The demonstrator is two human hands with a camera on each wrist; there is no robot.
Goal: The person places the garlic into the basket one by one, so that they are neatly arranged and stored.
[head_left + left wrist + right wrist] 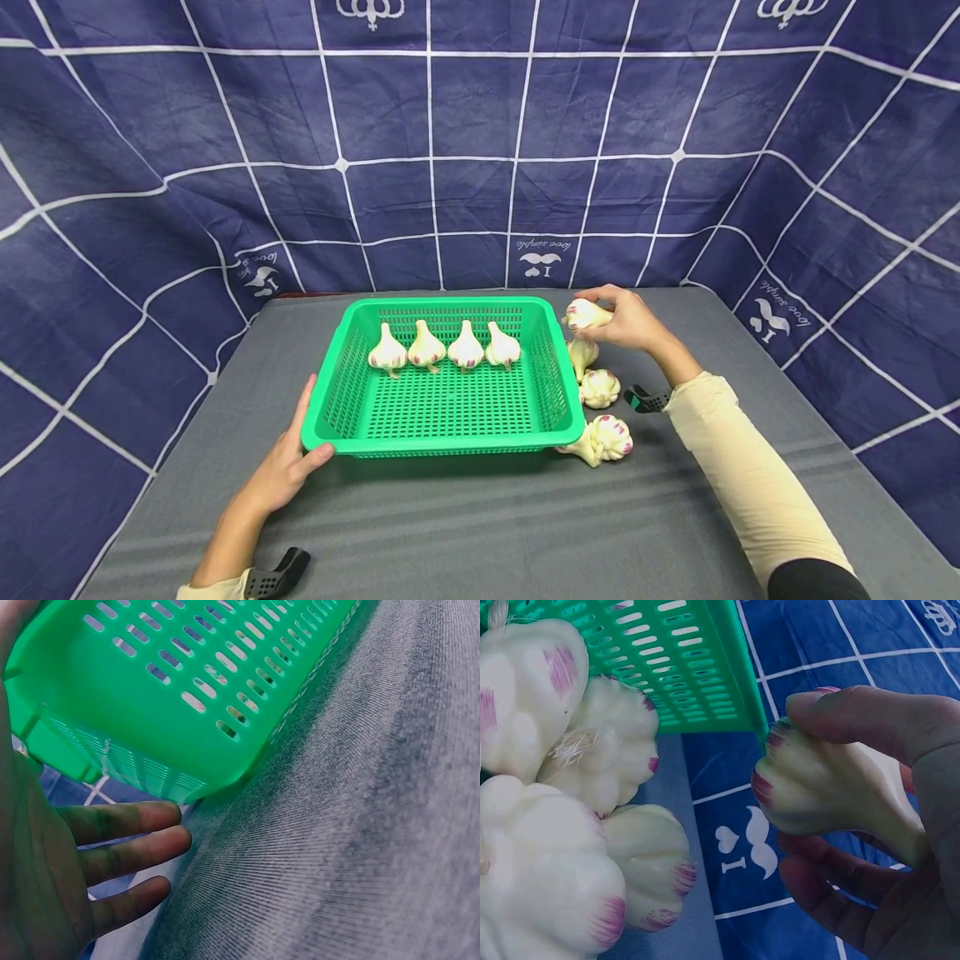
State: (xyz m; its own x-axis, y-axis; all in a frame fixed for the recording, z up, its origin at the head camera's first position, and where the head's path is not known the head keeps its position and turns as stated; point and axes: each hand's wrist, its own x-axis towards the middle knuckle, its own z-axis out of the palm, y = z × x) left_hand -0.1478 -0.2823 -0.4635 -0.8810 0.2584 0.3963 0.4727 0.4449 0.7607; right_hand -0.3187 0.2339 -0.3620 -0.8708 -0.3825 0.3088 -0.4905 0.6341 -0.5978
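My right hand holds a garlic bulb just right of the basket's far right corner. In the right wrist view, thumb and fingers grip this bulb, white with purple streaks. My left hand touches the near left corner of the green plastic basket, its thumb at the front and a finger along the left side. Three of its fingers show straight in the left wrist view. Inside the basket, several garlic bulbs stand in a row toward the back, stems up.
More garlic bulbs lie on the grey table cloth along the basket's right side, one pair near its front right corner. A blue curtain with white grid lines hangs behind and at both sides.
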